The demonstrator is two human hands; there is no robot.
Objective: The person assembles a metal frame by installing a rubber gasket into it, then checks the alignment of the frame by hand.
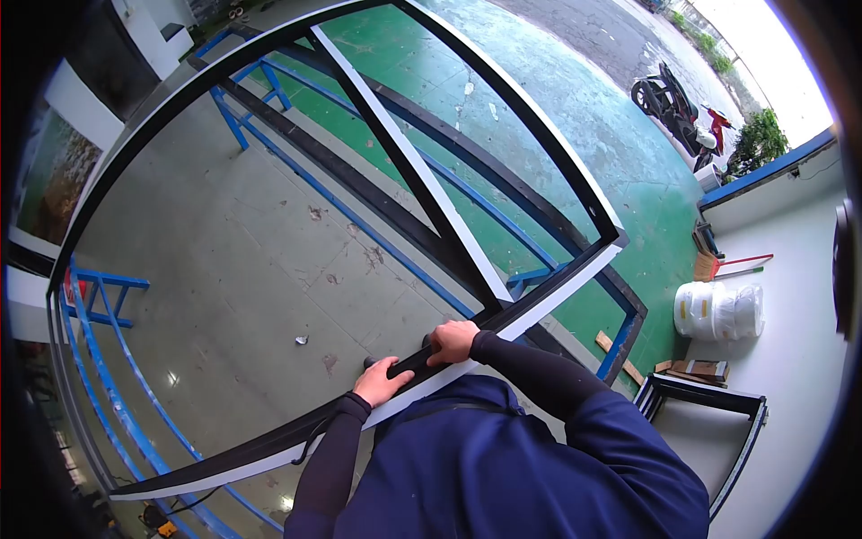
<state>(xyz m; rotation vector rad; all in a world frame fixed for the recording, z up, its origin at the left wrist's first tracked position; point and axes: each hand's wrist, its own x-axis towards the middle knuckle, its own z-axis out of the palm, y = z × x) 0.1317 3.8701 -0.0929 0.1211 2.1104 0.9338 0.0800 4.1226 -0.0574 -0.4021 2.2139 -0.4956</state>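
Note:
A large black-and-white frame (413, 171) with a crossbar spans the view and rests over blue metal stands (135, 431). On its near black edge lies my left hand (382, 382), its fingers closed around the rail. Just to the right, my right hand (452, 343) is curled over the same rail, close to where the crossbar meets it. Small dark parts show beside the fingertips of both hands; what they are cannot be made out.
Blue trestles with dark padded beams (332, 166) stand beneath and beyond the frame. At right are white wrapped rolls (718, 310), a smaller black frame (705, 395) and wood pieces (620, 357). A motorcycle (669, 112) stands outside. A yellow tool (160, 521) is at lower left.

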